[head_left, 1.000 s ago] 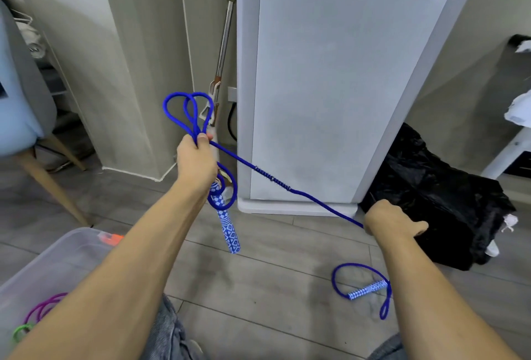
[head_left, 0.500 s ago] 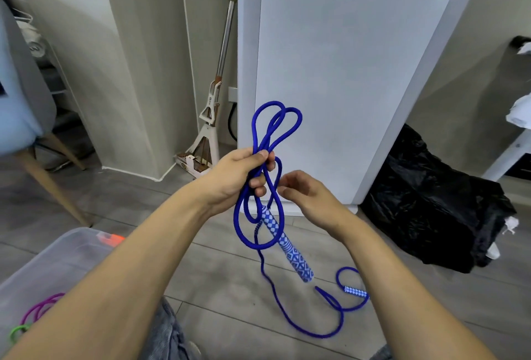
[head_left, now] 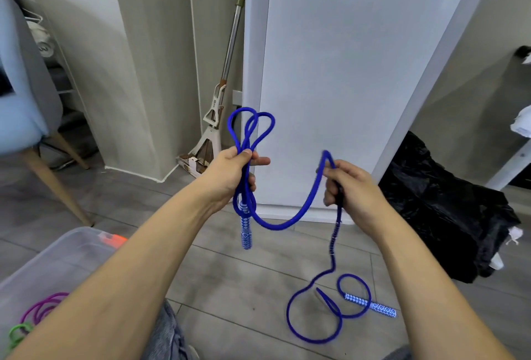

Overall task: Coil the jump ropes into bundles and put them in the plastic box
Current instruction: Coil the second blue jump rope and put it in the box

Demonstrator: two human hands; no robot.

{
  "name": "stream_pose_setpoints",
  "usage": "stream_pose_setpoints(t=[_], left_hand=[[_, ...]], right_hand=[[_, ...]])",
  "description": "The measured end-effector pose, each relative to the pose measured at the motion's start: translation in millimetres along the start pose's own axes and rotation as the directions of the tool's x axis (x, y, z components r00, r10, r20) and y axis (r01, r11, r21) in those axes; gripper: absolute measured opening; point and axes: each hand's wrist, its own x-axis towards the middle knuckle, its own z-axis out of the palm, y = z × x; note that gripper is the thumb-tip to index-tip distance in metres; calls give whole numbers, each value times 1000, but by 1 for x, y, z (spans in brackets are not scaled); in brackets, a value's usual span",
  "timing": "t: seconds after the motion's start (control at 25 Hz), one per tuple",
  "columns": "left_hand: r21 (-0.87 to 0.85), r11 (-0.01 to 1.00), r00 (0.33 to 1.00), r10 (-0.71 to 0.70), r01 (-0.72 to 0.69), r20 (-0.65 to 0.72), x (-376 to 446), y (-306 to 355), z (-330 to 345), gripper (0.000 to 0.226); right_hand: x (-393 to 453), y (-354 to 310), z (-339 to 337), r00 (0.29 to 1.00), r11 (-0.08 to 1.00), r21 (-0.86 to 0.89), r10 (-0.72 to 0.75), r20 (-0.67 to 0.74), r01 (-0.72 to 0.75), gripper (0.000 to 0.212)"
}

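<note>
A person's left hand (head_left: 230,171) grips a gathered bunch of a blue jump rope (head_left: 298,216), thumb pressed over the strands and fingers curled round them, with two or three loops rising above the fist and shorter loops hanging below it. One patterned blue-and-white handle (head_left: 246,230) dangles straight down from that bunch, clear of the floor. From the left hand the rope sags in a slack curve and climbs to the right hand (head_left: 349,187), whose fingers are curled round the cord and hold it where it bends over the top of the fist. Below the right hand the rope drops past a wrapped, banded stretch to the grey tiled floor (head_left: 230,287), where it lies in loose loops, ending in the second handle (head_left: 370,305), which rests flat on the tiles. At lower left stands the clear plastic box (head_left: 57,259) with an orange latch (head_left: 112,240) on its rim; inside it lie a purple rope (head_left: 43,306) and a green rope (head_left: 17,332). Behind the hands stands a white cabinet panel (head_left: 344,86), with a mop (head_left: 218,106) leaning in the corner beside it, a black bag (head_left: 448,216) on the floor at right and a blue-grey chair (head_left: 23,86) at left.
</note>
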Motion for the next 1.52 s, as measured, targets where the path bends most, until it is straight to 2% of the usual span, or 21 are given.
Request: stream_pose_setpoints(t=[0.08, 0.16, 0.24, 0.32, 0.36, 0.4, 0.48, 0.56, 0.6, 0.68, 0.76, 0.96, 1.16, 1.32, 1.52], left_hand=[[-31, 999, 998, 25, -27, -58, 1, -1, -1, 18], [-59, 996, 987, 56, -65, -149, 1, 0, 1, 20], [-89, 991, 965, 78, -103, -251, 4, 0, 0, 23], [-70, 990, 953, 98, -123, -286, 8, -1, -5, 23], [-33, 992, 957, 109, -123, -270, 9, 0, -6, 22], [16, 992, 965, 122, -121, -232, 8, -1, -7, 22], [123, 985, 986, 132, -119, -106, 1, -2, -2, 21], [254, 959, 992, 119, -126, 41, -8, -3, 7, 22], [305, 944, 990, 101, -127, 101, -12, -3, 12, 22], [341, 933, 981, 53, -114, 184, -18, -6, 20, 21], [331, 940, 973, 5, -84, 232, -22, -8, 27, 22], [125, 991, 977, -71, 47, 202, -22, -10, 36, 23], [-30, 988, 976, -145, 152, 161, -18, -7, 31, 25], [28, 991, 973, -137, 134, 185, -15, -12, 28, 25], [94, 988, 943, -144, 121, 301, -15, -14, 28, 28]], right_hand=[[-4, -6, -16, 995, 1000, -29, 13, 103, -10, 22], [-14, -15, -27, 941, 988, -146, 93, 325, -47, 32], [-26, -24, -35, 786, 957, -282, 225, 575, -68, 32], [-32, -30, -40, 622, 945, -318, 292, 726, -72, 29], [-34, -32, -42, 602, 952, -297, 283, 747, -80, 27], [-34, -33, -41, 630, 960, -268, 256, 733, -78, 25], [-29, -30, -29, 787, 973, -232, 144, 599, -1, 22], [-22, -27, -7, 944, 980, -179, -28, 329, 92, 13], [-19, -25, 4, 979, 982, -137, -102, 175, 127, 10], [-13, -21, 20, 971, 971, -114, -220, -97, 209, 8], [-12, -17, 27, 920, 948, -157, -309, -241, 277, 4], [-14, -7, 40, 888, 888, -321, -407, -214, 329, 7], [-14, -9, 29, 903, 853, -405, -410, -126, 331, 11], [-17, -10, 23, 898, 824, -450, -428, -99, 343, 10], [-20, -7, 36, 833, 646, -668, -549, -73, 368, 4]])
